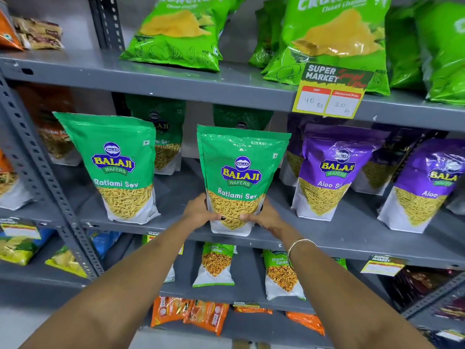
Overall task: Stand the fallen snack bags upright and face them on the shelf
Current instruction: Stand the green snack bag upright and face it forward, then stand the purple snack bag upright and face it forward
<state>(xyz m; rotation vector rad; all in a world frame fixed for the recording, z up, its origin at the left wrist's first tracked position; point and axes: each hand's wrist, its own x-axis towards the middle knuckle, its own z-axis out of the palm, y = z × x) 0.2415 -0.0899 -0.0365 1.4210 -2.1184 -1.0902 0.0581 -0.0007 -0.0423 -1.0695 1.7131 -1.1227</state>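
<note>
A green Ratlami Sev bag [241,172] stands upright at the front edge of the middle shelf [327,245], label facing me. My left hand [201,211] grips its lower left side and my right hand [264,217] grips its lower right side. A second green Ratlami Sev bag [118,167] stands upright to the left, leaning slightly. Two more green bags [163,137] stand further back. Purple Aloo Sev bags [329,172] [425,187] stand upright to the right.
Bright green chip bags [334,39] fill the shelf above, with a yellow price tag [329,94] on its edge. Smaller Chana bags [216,265] stand on the shelf below. A slotted grey upright [45,172] divides the left bay.
</note>
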